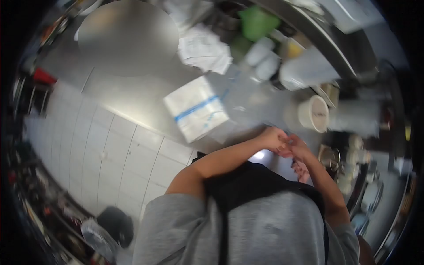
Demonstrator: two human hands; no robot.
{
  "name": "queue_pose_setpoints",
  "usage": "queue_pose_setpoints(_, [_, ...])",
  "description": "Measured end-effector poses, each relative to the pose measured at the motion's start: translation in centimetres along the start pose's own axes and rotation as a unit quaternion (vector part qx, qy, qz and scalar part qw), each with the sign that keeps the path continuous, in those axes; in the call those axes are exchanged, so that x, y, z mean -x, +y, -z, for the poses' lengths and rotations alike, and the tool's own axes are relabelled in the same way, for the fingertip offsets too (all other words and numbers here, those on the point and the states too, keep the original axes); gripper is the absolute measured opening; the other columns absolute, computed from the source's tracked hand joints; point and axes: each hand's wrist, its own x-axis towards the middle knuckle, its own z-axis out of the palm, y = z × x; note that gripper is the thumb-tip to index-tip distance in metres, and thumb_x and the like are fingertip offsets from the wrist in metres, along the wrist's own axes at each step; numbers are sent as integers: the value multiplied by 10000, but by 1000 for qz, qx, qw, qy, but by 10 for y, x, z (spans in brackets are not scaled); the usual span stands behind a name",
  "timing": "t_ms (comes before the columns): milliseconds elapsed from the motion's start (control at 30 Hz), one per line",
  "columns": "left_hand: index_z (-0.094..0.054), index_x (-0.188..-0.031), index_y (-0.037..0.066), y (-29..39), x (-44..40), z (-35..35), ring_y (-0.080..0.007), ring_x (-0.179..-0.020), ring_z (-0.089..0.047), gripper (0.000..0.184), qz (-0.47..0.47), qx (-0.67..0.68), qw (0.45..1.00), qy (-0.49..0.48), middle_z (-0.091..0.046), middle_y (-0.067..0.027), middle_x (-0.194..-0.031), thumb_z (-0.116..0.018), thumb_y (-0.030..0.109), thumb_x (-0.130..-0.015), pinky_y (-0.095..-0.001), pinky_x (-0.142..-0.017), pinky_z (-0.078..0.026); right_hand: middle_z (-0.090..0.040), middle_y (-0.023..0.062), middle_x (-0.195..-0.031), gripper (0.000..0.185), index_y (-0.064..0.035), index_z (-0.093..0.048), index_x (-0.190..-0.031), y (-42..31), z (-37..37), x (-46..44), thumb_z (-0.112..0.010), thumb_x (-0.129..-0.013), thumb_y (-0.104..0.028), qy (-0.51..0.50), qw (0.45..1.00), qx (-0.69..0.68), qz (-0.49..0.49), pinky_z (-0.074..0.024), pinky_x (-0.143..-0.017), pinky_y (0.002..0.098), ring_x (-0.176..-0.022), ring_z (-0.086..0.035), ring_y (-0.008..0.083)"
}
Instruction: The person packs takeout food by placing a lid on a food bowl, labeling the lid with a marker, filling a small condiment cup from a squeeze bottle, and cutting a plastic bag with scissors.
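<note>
My left hand (274, 139) and my right hand (299, 147) meet close in front of my apron, over the metal counter. The fingers of both are closed and bent towards each other, as in a pinch. Whatever lies between them is too small and blurred to name. Some pinkish, lumpy pieces (301, 171) show just below my right hand, beside the wrist; their kind is unclear. To the left of my hands a square white packet with a blue stripe (194, 106) lies on the counter. A white round tub (313, 113) stands to the right, beyond my right hand.
Crumpled white paper (205, 49) lies farther back on the metal counter (137, 95). Behind are a green bag (258, 23), pale containers (264, 57) and a clear plastic-wrapped bundle (307, 70). White floor tiles (117, 141) and a dark bin (115, 226) are at the left.
</note>
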Motion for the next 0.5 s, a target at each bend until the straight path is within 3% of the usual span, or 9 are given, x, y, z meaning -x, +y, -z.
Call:
queue_pose_setpoints(33, [-649,-1023,18,1,4,-3,-193,-685,-678,315,17,36,999,0,-674,-131,-905,-724,119,-734,-307,-595,-561,-633,192,-943,358,-22,-421,-1110,2,-3,2,-645,-860,-148,8,1000,10,8,-579,-613,324,-733,-680,252])
queue_pose_setpoints(100, [-623,-1084,4,23,20,-4,-203,-697,-680,352,-38,-98,994,24,-668,-152,-947,-708,97,-755,-287,-612,-564,-641,191,-895,353,-10,-442,-1086,0,-11,13,-647,-869,-201,26,999,-21,20,-579,-612,309,-711,-678,238])
queue_pose_setpoints(167, [-561,-1193,0,-4,7,-3,-223,-726,-683,452,-93,-113,989,32,-653,-172,-1015,-693,119,-777,-306,-630,-562,-646,141,-826,369,-9,-461,-1099,15,-9,16,-645,-875,-238,45,996,-37,71,-563,-564,293,-639,-656,200])
queue_pose_setpoints(233, [-482,-1289,11,-4,7,1,-267,-761,-681,568,-173,-264,945,80,-630,-185,-1070,-692,167,-785,-373,-640,-554,-634,103,-783,350,-3,-505,-1088,17,-13,31,-628,-885,-260,123,988,-35,85,-514,-492,255,-561,-609,139])
queue_pose_setpoints(300, [-481,-1284,22,32,26,-5,-327,-860,-655,550,-187,-459,856,149,-585,-170,-1133,-670,228,-810,-446,-721,-525,-617,80,-758,324,-8,-554,-1068,51,-7,35,-598,-900,-282,312,918,134,206,-462,-455,235,-495,-551,94])
queue_pose_setpoints(333, [-509,-1255,34,57,32,-17,-323,-882,-638,515,-173,-463,856,149,-577,-157,-1123,-666,241,-811,-451,-734,-508,-632,91,-772,254,-14,-583,-1048,53,-7,55,-585,-880,-205,372,892,182,181,-499,-553,289,-571,-602,165])
queue_pose_setpoints(400, [-565,-1197,57,97,39,-42,-315,-926,-604,448,-144,-474,855,155,-560,-131,-1104,-659,266,-812,-462,-759,-474,-642,101,-782,247,-20,-601,-1039,124,8,33,-591,-825,-141,454,832,262,182,-505,-643,337,-657,-617,241])
queue_pose_setpoints(433, [-586,-1161,73,97,31,-55,-289,-933,-589,411,-196,-519,826,103,-553,-112,-1094,-656,267,-805,-447,-767,-453,-646,106,-787,254,-23,-610,-1035,149,16,25,-594,-797,-110,490,799,300,178,-508,-687,361,-699,-624,279])
queue_pose_setpoints(500, [-629,-1089,106,78,9,-81,-238,-947,-560,340,-290,-597,748,7,-539,-74,-1073,-650,269,-792,-416,-782,-410,-650,129,-833,252,-43,-644,-954,135,18,42,-595,-709,-72,485,790,266,266,-485,-774,404,-832,-603,347])
